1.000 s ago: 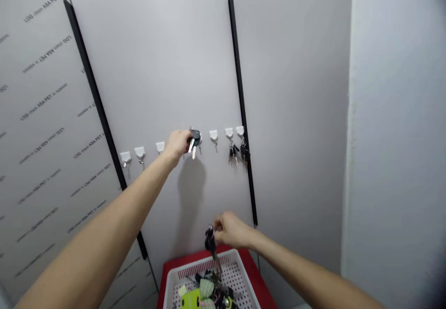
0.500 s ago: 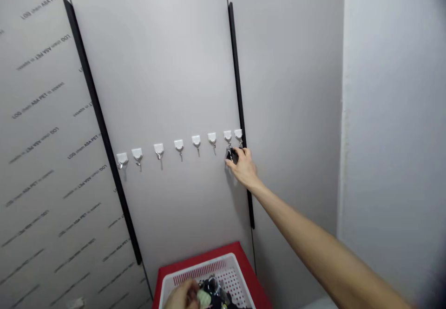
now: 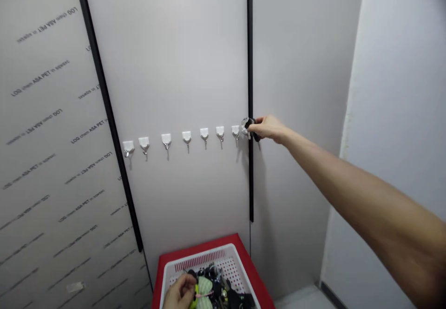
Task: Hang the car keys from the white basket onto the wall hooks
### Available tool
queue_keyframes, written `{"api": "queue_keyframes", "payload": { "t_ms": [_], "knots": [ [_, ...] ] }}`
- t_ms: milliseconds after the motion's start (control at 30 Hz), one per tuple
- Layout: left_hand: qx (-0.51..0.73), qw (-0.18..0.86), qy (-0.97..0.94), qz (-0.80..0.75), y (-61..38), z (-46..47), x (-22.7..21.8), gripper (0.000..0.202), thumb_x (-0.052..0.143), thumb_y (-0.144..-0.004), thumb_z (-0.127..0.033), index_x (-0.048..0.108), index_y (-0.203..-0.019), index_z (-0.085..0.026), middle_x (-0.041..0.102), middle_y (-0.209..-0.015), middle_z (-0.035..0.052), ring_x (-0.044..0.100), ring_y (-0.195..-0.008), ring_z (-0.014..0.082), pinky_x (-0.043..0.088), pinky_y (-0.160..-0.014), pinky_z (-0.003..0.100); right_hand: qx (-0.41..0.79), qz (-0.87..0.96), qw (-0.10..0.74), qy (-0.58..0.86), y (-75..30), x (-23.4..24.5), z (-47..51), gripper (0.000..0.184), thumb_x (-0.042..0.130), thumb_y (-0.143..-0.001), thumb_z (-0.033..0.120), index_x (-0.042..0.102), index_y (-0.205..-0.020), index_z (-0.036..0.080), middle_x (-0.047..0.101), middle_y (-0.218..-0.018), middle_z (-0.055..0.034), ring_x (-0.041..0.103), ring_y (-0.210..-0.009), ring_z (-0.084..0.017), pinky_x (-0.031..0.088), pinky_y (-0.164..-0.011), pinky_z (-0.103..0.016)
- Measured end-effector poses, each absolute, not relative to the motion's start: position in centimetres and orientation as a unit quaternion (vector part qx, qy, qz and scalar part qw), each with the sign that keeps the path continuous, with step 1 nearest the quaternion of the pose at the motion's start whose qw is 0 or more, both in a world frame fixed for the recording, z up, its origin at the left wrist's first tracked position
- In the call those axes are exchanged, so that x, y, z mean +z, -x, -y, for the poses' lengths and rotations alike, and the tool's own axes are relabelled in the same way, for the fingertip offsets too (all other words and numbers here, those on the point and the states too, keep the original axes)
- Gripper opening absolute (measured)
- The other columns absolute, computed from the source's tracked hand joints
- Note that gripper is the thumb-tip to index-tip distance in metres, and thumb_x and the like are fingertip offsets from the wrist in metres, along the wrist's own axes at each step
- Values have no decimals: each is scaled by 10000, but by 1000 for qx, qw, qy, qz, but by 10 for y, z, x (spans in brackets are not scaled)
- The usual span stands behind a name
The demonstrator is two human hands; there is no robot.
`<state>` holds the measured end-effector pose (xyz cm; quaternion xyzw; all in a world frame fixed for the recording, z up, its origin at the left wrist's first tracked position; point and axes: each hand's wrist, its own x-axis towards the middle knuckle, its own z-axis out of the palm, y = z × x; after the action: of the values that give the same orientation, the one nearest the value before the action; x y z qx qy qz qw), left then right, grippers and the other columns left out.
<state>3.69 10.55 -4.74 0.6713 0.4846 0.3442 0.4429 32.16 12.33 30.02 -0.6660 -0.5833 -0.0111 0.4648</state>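
A row of white hooks with metal loops is fixed to the pale cabinet door. At the right end of the row, my right hand pinches a small black and silver item against the rightmost hook, which it mostly hides. Low in the view, my left hand is closed at the left side of a white basket, fingertips together beside a pale green bow and a yellow-green piece. What those fingers hold, if anything, cannot be made out. Dark and shiny small items are piled in the basket.
Under the basket is a red surface set against the doors. Long black handle strips run down the door edges. Printed film covers the left panel, and a pale wall stands at the right.
My right hand has moved from the second hook from the right up to the rightmost one, still pinching the black item. My left hand stays at the basket. The view has shifted slightly.
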Motion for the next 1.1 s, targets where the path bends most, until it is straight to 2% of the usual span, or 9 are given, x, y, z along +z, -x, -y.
{"api": "queue_keyframes", "payload": {
  "t_ms": [167,233,367,467,567,700,833,933,1100],
  "knots": [
    [344,441,-660,-501,-38,-99,-40,216,460,-564,-387,514,-617,-184,481,-554,-20,444,-575,116,346,-548,204,49,671,245,698,-326,308,-117,61,534,-502,202,528,-497,141,405,-384,29,359,-369,-48,271,-360,-185],
    [342,442,-662,-499,-38,-99,-39,212,455,-570,-380,512,-616,-181,474,-540,-22,440,-563,114,345,-546,206,51,685,191,701,-328,310,-116,72,542,-498,197,523,-461,138,400,-371,30,362,-373,-49,265,-365,-184],
    [352,439,-665,-491,-39,-97,-35,200,442,-579,-358,503,-613,-169,466,-546,-20,429,-559,110,340,-544,207,23,675,293,676,-331,322,-112,71,521,-520,193,553,-546,135,439,-421,24,393,-416,-54,280,-398,-185],
    [366,446,-657,-485,-40,-93,-30,181,426,-589,-320,485,-622,-152,459,-565,-14,414,-564,106,333,-545,208,75,697,341,627,-321,308,-108,108,499,-526,178,557,-605,134,472,-475,21,411,-451,-56,292,-424,-180],
    [362,461,-652,-481,-40,-91,-26,175,414,-598,-298,474,-640,-139,448,-565,-15,400,-552,96,323,-533,203,184,742,291,575,-297,245,-102,141,486,-514,163,561,-628,130,481,-499,27,407,-468,-57,291,-435,-173],
    [363,474,-638,-485,-38,-92,-28,163,418,-594,-277,474,-649,-134,428,-552,-31,387,-525,78,311,-508,190,315,768,205,519,-260,120,-89,193,450,-524,159,571,-674,136,463,-486,34,378,-446,-65,270,-413,-184],
    [379,481,-624,-486,-37,-90,-33,149,446,-572,-256,483,-637,-127,431,-542,-36,384,-515,67,301,-500,183,324,710,249,573,-241,33,-86,123,483,-496,151,544,-601,175,511,-551,2,434,-514,-126,311,-481,-241],
    [389,517,-590,-483,-37,-93,-29,172,475,-552,-274,478,-643,-128,433,-509,-44,379,-468,55,282,-459,176,305,685,306,587,-235,16,-91,77,463,-562,230,513,-611,197,532,-641,-29,458,-595,-161,325,-565,-280],
    [451,611,-498,-419,-44,-116,30,348,401,-585,-478,399,-516,-137,400,-412,-49,344,-353,33,239,-385,167,441,592,410,536,-214,52,-105,425,202,-688,486,379,-463,173,403,-419,4,393,-386,-91,320,-438,-241]
  ]
}}
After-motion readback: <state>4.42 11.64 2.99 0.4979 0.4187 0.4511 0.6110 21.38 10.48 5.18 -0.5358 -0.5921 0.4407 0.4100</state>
